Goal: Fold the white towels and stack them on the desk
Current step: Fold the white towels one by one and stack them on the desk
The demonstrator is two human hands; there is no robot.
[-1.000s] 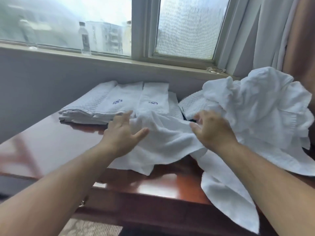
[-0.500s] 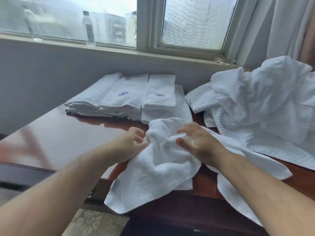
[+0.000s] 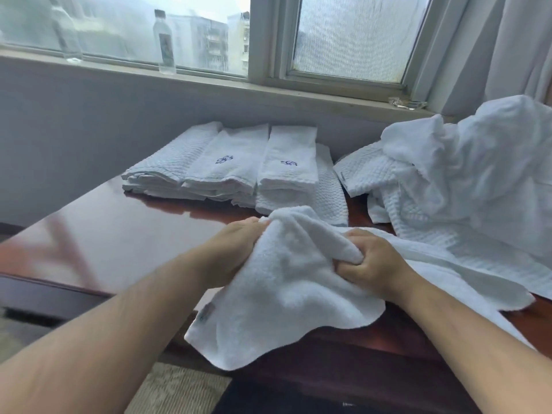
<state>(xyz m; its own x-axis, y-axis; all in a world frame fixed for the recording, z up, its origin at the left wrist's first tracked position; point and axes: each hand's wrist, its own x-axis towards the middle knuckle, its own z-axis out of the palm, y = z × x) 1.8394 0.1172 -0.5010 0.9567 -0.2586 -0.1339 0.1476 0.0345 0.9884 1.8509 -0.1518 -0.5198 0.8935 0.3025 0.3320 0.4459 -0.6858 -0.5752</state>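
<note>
A crumpled white terry towel (image 3: 286, 297) lies bunched at the front of the dark red desk (image 3: 125, 243), its lower edge hanging over the desk's front. My left hand (image 3: 236, 249) grips its left side, fingers buried in the cloth. My right hand (image 3: 373, 261) grips a fold on its right side with curled fingers. Behind them, folded white towels (image 3: 239, 168) sit in neat stacks near the wall, two showing blue embroidered logos. A heap of unfolded white towels (image 3: 466, 180) covers the desk's right side.
A window sill (image 3: 209, 82) runs behind the desk, with two clear plastic bottles (image 3: 164, 40) standing on it. A pale curtain (image 3: 513, 46) hangs at the right. Carpet (image 3: 176, 389) shows below the desk's front edge.
Both hands went from open over the spread towel to gripping it. The towel has been gathered into a bunch and drawn toward the desk's front edge.
</note>
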